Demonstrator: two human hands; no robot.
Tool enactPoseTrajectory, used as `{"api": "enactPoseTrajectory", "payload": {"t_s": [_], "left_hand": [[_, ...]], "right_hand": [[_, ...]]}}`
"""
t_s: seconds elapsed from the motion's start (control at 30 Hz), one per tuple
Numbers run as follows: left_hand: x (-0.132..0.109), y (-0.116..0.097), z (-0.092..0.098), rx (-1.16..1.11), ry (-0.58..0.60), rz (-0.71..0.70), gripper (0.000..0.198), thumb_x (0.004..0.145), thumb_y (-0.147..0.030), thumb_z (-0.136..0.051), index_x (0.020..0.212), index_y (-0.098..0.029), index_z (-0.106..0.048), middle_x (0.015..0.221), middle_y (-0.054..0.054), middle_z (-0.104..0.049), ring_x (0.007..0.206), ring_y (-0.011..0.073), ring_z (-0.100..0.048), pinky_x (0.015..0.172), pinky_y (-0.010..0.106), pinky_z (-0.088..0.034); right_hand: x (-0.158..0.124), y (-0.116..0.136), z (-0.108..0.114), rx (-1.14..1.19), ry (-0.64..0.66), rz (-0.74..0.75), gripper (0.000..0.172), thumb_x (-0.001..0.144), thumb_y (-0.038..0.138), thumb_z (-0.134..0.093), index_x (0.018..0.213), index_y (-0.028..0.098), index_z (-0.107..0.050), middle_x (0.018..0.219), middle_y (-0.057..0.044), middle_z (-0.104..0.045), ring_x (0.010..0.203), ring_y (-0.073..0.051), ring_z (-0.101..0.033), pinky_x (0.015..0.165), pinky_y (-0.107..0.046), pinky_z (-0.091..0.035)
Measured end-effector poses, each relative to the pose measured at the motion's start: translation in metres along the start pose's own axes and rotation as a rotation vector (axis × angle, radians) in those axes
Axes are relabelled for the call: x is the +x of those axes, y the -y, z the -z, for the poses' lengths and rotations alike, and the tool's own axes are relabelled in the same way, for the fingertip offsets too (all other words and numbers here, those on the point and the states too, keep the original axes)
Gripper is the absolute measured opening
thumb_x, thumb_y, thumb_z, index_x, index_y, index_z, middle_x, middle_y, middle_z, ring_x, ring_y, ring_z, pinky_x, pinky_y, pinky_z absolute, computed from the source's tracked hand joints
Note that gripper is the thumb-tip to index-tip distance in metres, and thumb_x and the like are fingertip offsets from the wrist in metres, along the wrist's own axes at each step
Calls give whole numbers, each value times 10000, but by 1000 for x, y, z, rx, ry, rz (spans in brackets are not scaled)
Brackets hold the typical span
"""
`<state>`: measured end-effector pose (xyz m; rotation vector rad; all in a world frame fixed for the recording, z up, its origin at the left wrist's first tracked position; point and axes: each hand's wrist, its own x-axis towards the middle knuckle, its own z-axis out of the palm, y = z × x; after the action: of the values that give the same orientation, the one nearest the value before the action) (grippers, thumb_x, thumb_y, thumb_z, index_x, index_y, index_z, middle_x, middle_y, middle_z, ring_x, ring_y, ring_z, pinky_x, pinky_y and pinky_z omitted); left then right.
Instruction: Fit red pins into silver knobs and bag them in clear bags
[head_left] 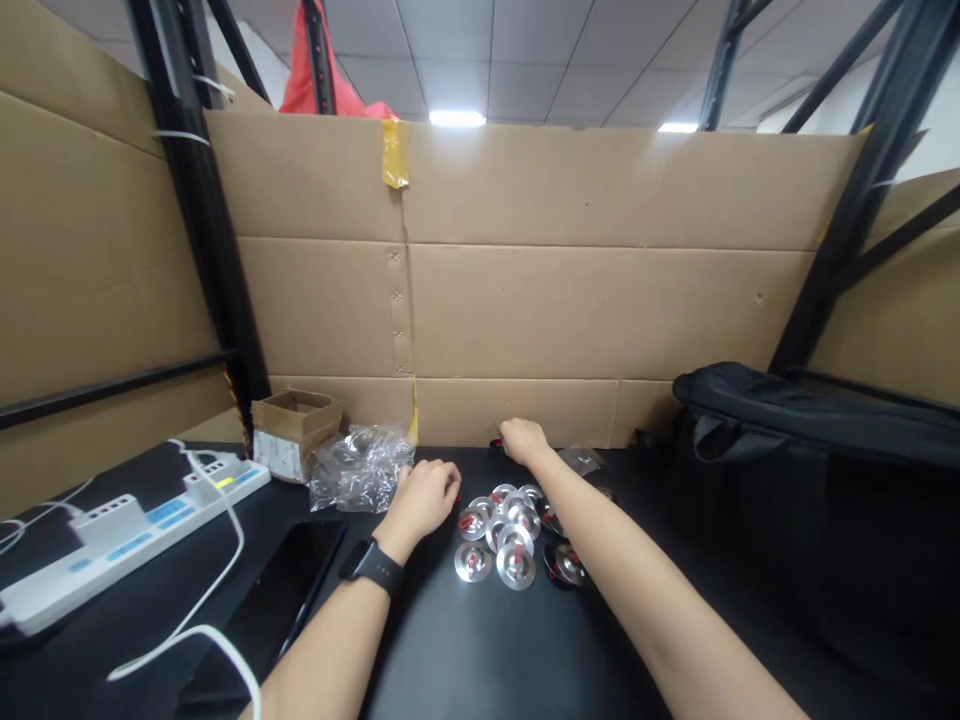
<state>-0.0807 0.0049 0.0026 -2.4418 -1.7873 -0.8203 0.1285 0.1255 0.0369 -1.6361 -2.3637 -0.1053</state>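
Metal discs (504,535) | just beside left fingers (448,487) | right hand (523,438) beyond

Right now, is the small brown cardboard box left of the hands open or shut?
Open: the small brown cardboard box has its top flaps spread, so the interior shows. Cannot tell whether anything is inside.

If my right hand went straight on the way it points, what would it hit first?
Probably the cardboard wall just beyond the right hand; depth is hard to judge.

left hand (421,497) fisted beside metal discs (510,535) | right hand (523,440) at cardboard wall (600,300)
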Motion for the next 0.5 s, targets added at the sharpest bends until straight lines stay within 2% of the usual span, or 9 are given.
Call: {"api": "enactPoseTrajectory", "payload": {"t_s": [0.1,0.13,0.2,0.27,0.3,0.37,0.5], "left_hand": [[5,-5,-2,-240,-89,-115,187,922,-210,-504,1042,-227,-646,966,51,-706,880,195,-651,851,326,-471],[6,-7,-2,-310,-127,-155,207,924,-206,-508,1091,-222,-629,1003,53,-702,872,184,-653,850,316,-482],[6,-13,-1,-394,-197,-207,235,920,-218,-541,1145,-222,-610,1064,56,-693,887,179,-655,864,316,-492],[4,-22,3,-422,-236,-236,224,903,-249,-596,1124,-224,-627,1065,51,-692,906,186,-655,862,320,-496],[2,-27,5,-432,-243,-252,204,895,-264,-620,1094,-223,-642,1044,48,-696,907,189,-655,852,317,-498],[-1,-38,10,-453,-252,-278,147,892,-287,-639,1021,-221,-665,983,38,-704,883,186,-655,821,303,-500],[-7,-61,19,-490,-254,-310,98,923,-283,-599,938,-216,-669,897,18,-707,812,161,-652,776,276,-497]], "right_hand": [[-9,10,3,102,-16,-1,101,860,237,-617,895,163,-677,977,-143,-736,949,-266,-705,817,-334,-512],[-16,14,5,211,-9,14,100,868,266,-612,868,175,-654,936,-108,-738,904,-234,-710,797,-311,-521],[-34,23,10,626,36,54,115,857,270,-617,788,184,-585,839,-55,-723,801,-189,-710,748,-284,-539],[-58,31,17,1054,117,76,200,815,282,-667,734,193,-506,776,-16,-685,727,-177,-704,691,-293,-559],[-70,34,21,1194,141,87,250,790,297,-702,720,195,-485,752,1,-664,710,-173,-697,681,-298,-564],[-94,36,31,1359,152,98,323,744,335,-768,710,191,-481,723,23,-624,685,-159,-675,676,-303,-564],[-129,31,43,1625,202,147,380,694,381,-841,765,186,-523,879,13,-614,749,-133,-640,743,-311,-555]]}}
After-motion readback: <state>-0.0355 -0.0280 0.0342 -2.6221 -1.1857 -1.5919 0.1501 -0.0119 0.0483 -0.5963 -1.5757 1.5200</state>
